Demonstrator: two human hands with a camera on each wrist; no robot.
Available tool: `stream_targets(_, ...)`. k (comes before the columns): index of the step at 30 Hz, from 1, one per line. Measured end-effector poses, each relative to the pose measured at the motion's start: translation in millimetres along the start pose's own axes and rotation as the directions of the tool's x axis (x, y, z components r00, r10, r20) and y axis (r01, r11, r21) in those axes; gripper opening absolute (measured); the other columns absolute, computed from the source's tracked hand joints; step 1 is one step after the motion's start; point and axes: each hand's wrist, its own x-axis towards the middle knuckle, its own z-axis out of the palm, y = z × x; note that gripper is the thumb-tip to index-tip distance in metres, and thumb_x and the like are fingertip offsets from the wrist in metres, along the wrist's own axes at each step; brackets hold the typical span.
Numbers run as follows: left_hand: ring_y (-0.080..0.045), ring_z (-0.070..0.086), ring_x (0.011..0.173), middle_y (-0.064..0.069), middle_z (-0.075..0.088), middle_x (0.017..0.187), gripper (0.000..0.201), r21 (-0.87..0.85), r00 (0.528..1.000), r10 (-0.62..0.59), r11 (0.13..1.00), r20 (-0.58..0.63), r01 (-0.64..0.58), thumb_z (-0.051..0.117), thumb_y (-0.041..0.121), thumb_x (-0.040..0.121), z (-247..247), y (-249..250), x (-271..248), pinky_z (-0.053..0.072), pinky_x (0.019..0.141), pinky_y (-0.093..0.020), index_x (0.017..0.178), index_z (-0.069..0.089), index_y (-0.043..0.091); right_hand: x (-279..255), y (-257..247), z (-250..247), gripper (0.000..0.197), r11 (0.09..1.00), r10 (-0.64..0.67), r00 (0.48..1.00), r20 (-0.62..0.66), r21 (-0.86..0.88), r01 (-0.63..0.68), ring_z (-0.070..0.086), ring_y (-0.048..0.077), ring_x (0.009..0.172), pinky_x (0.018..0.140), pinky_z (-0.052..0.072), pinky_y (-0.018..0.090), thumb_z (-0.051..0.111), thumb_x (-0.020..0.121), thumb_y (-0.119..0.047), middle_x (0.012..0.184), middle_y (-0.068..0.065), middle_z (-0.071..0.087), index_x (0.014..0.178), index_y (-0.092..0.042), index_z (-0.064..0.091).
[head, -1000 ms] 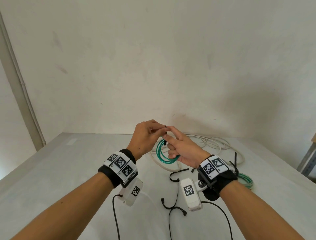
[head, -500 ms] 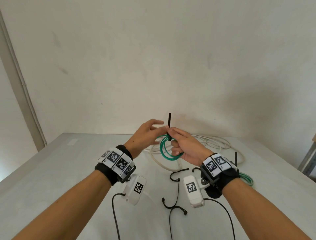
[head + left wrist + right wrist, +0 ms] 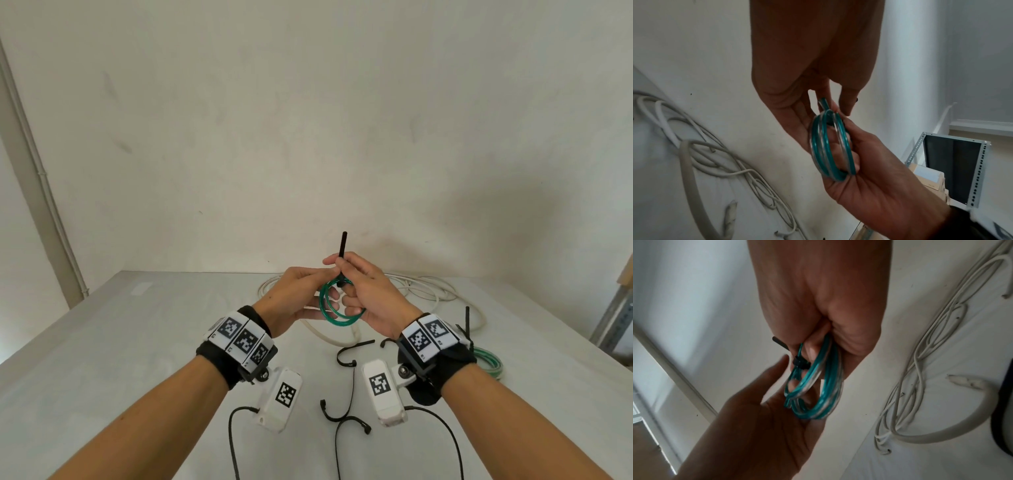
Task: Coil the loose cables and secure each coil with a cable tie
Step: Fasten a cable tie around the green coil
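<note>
At frame centre, the right hand (image 3: 371, 294) pinched the black cable tie (image 3: 342, 246) on the green coil (image 3: 337, 317); the left hand (image 3: 294, 301), fingers relaxed, cupped the coil.

I see the small green coil (image 3: 337, 305) held upright between my right hand (image 3: 371, 298) and left hand (image 3: 291, 301), a black cable tie (image 3: 342, 250) cinched at its top, tail pointing up past my right fingers.
</note>
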Motion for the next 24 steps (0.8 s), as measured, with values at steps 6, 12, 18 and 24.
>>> stream_targets(6,-0.01,0.045,0.054,-0.001,0.048,0.075,0.029,-0.318,0.997,0.067,0.945,-0.025,-0.072,0.07,0.022,0.097,9,-2,2,0.053,0.061,-0.023,0.122,0.074,0.007,2,-2,8,0.026,0.998,-0.015,0.999,-0.028,0.053,0.017,0.03,0.012,0.047,0.04,0.029,0.02,0.047,0.111,-0.033,0.055,-0.003,0.041,0.118,-0.018,0.067)
stream_targets(12,-0.017,0.057,0.055,-0.007,0.052,0.071,0.028,-0.265,0.991,0.081,0.958,-0.102,-0.106,0.071,0.026,0.097,9,-7,0,0.065,0.077,-0.038,0.112,0.077,0.003,4,-2,13,0.024,0.992,-0.072,0.991,-0.11,-0.114,0.06,0.032,0.009,0.037,0.039,0.027,0.023,0.045,0.11,-0.033,0.051,-0.006,0.043,0.108,-0.017,0.061)
stream_targets(18,-0.015,0.047,0.049,-0.006,0.05,0.065,0.027,-0.228,0.984,0.05,0.97,-0.169,-0.088,0.068,0.021,0.098,14,-11,-3,0.059,0.065,-0.033,0.11,0.075,-0.002,10,0,15,0.022,0.973,-0.129,0.979,-0.159,-0.213,0.093,0.029,0.01,0.042,0.042,0.027,0.023,0.045,0.109,-0.033,0.06,-0.005,0.044,0.103,-0.016,0.057)
stream_targets(24,-0.01,0.029,0.049,0.003,0.043,0.057,0.008,-0.27,0.977,-0.017,0.962,-0.213,-0.042,0.064,0.014,0.096,14,-4,0,0.029,0.043,-0.02,0.091,0.068,0.008,11,0,25,0.021,0.96,-0.171,0.969,-0.179,-0.252,0.123,0.044,0.008,0.045,0.047,0.042,0.028,0.046,0.107,-0.033,0.071,0.0,0.052,0.1,-0.015,0.054)
